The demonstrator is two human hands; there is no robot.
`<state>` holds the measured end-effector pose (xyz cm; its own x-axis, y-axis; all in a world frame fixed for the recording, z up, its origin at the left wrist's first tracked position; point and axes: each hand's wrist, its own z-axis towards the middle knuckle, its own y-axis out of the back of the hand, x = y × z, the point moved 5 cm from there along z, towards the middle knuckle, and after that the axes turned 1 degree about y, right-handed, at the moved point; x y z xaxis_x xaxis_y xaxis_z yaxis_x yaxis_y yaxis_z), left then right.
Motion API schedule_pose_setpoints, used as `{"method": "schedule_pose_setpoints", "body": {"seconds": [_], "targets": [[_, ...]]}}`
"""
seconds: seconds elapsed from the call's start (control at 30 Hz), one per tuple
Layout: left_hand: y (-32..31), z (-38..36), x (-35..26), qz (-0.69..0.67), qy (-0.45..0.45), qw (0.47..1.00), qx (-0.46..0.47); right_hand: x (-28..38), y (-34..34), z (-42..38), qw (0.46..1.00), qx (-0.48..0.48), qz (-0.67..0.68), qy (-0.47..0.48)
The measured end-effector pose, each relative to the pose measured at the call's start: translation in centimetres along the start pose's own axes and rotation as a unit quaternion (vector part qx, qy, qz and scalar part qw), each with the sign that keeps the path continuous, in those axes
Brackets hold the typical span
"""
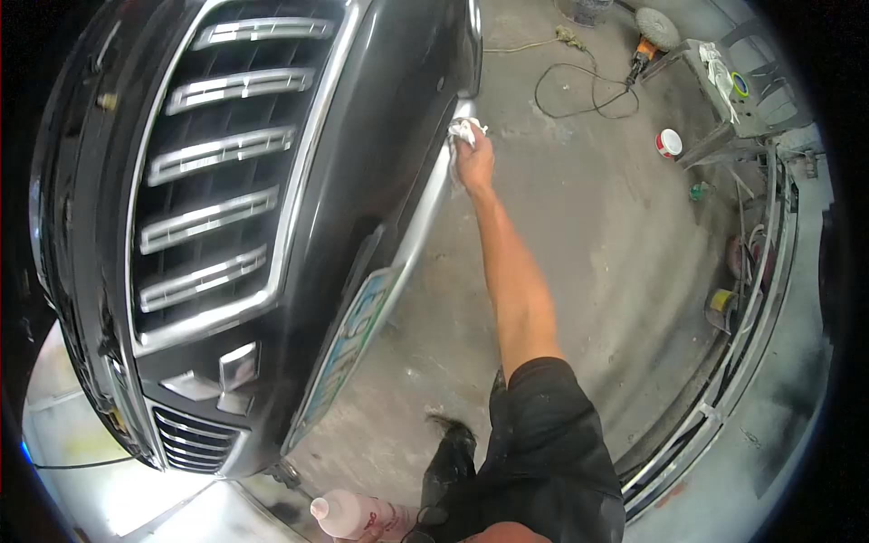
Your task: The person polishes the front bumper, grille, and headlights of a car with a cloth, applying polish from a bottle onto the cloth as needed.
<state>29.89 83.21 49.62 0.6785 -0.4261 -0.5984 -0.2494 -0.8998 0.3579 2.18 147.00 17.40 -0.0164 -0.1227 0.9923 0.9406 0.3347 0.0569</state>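
My right hand [474, 163], at the end of an outstretched arm, is closed around a crumpled white cloth [465, 129]. The cloth is pressed against the silver lower trim [425, 210] of a black car's front bumper [362, 136]. At the bottom edge of the view, a pinkish-white bottle [348, 516] with red lettering lies tilted in my left hand [364, 538]. Little of that hand shows; only part of its fingers is visible under the bottle. Between the two hands sits the car's licence plate [344, 353].
A polisher [644, 54] with a round pad leans by a grey bench [715, 100], its cord [588, 113] looped on the concrete floor. A red-and-white tub [669, 143] stands near the bench. Metal rails [724, 398] run along the right side. The chrome grille [217, 154] fills the left.
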Motion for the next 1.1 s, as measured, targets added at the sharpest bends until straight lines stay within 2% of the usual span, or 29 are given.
{"method": "schedule_pose_setpoints", "body": {"seconds": [0.1, 0.17, 0.23, 0.3, 0.33, 0.37, 0.43, 0.53, 0.6, 0.67, 0.7, 0.73, 0.8, 0.83, 0.9, 0.97, 1.0, 1.03, 1.1], "targets": [[-2.8, 0.2, -2.9, 0.021, -0.010, 1.000, 0.013, 1.5, 1.3, 3.2, 0.998, 0.021, -0.017, -0.064], [-4.6, 0.1, -4.8, 0.035, -0.022, 0.999, 0.029, -0.6, 1.1, 3.5, 0.995, 0.021, -0.073, -0.059], [-5.9, -0.4, -6.4, 0.047, -0.034, 0.997, 0.043, -2.4, 1.9, 4.3, 0.975, -0.085, 0.125, -0.165], [-7.0, -1.0, -7.9, 0.054, -0.048, 0.996, 0.054, -1.8, 1.3, 5.2, 0.911, -0.088, 0.319, -0.247], [-7.4, -1.3, -8.5, 0.062, -0.056, 0.995, 0.059, -0.5, 0.9, 4.9, 0.860, -0.088, 0.412, -0.287], [-7.9, -1.6, -9.2, 0.068, -0.064, 0.994, 0.064, 1.6, -0.1, 5.3, 0.833, -0.025, 0.462, -0.303], [-9.0, -2.4, -10.6, 0.073, -0.081, 0.991, 0.075, 3.0, -2.5, 6.5, 0.844, -0.070, 0.405, -0.344], [-10.7, -3.8, -13.0, 0.085, -0.114, 0.985, 0.094, 9.2, 0.1, 3.7, 0.852, -0.028, 0.414, -0.320], [-11.3, -4.8, -14.4, 0.093, -0.138, 0.980, 0.112, 13.6, 1.3, 0.6, 0.902, 0.022, 0.333, -0.275], [-11.8, -5.3, -15.8, 0.141, -0.157, 0.969, 0.127, 18.0, 3.3, -2.7, 0.979, 0.065, 0.147, -0.124], [-12.4, -5.6, -16.7, 0.164, -0.168, 0.963, 0.136, 20.2, 4.1, -4.3, 0.989, 0.060, 0.115, -0.065], [-14.0, -6.6, -18.6, 0.155, -0.206, 0.954, 0.152, 21.7, 4.7, -6.2, 0.985, 0.091, 0.125, -0.083], [-16.3, -7.7, -21.4, 0.166, -0.232, 0.945, 0.162, 21.0, 5.2, -9.6, 0.974, 0.213, 0.060, -0.049], [-17.2, -8.4, -22.8, 0.169, -0.243, 0.941, 0.166, 22.0, 7.1, -10.6, 0.947, 0.249, 0.150, -0.135], [-19.3, -9.8, -25.7, 0.141, -0.213, 0.947, 0.194, 25.9, 11.3, -12.6, 0.843, 0.316, 0.311, -0.305], [-18.6, -8.8, -26.8, 0.220, -0.324, 0.895, 0.213, 28.3, 14.6, -14.0, 0.773, 0.284, 0.444, -0.354], [-18.7, -8.6, -27.4, 0.216, -0.310, 0.897, 0.230, 29.8, 16.1, -15.6, 0.727, 0.262, 0.503, -0.387], [-18.6, -8.7, -27.8, 0.213, -0.291, 0.899, 0.249, 31.7, 17.6, -17.7, 0.700, 0.261, 0.531, -0.400], [-18.2, -8.3, -28.6, 0.204, -0.308, 0.891, 0.264, 36.1, 19.3, -18.2, 0.653, 0.261, 0.591, -0.395]]}}
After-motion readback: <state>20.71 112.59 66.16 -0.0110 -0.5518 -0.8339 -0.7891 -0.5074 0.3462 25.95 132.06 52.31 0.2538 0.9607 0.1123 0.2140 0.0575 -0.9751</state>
